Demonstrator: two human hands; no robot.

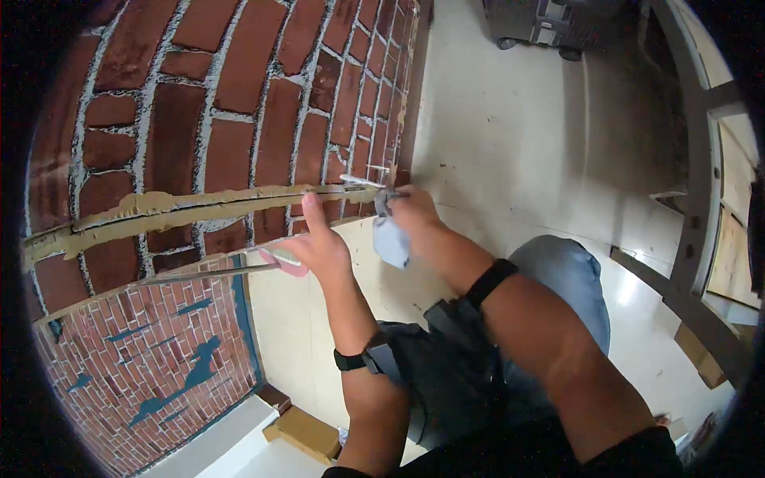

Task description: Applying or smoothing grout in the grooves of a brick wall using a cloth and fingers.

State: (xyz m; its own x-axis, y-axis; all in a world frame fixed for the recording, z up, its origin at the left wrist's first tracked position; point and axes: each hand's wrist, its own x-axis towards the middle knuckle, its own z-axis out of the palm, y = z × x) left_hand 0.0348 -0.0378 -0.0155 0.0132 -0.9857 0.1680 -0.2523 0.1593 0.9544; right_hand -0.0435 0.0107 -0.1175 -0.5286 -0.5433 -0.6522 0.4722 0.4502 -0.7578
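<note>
A strip of tan paste (pixel 171 209) runs along a dark seam in the brick-patterned surface (pixel 231 155). My right hand (pixel 416 212) is closed at the strip's right end, with a light grey cloth (pixel 390 241) hanging from its fingers. The fingertips are partly hidden, so whether they also grip a tool there cannot be made out. Close by lies a thin white looped piece (pixel 360 180). My left hand (pixel 323 245) has its thumb up at the surface's lower edge. Its fingers close around a pink-and-white handle, part of a tool with a long, thin metal edge (pixel 209 274).
Below left is a smaller brick-patterned panel (pixel 159 350) with teal patches. A cardboard box (pixel 304 434) lies on the floor near it. A dark wheeled case (pixel 550 24) stands at the far side. On the right rises a grey frame (pixel 693 191), with another box (pixel 700 354) beside it.
</note>
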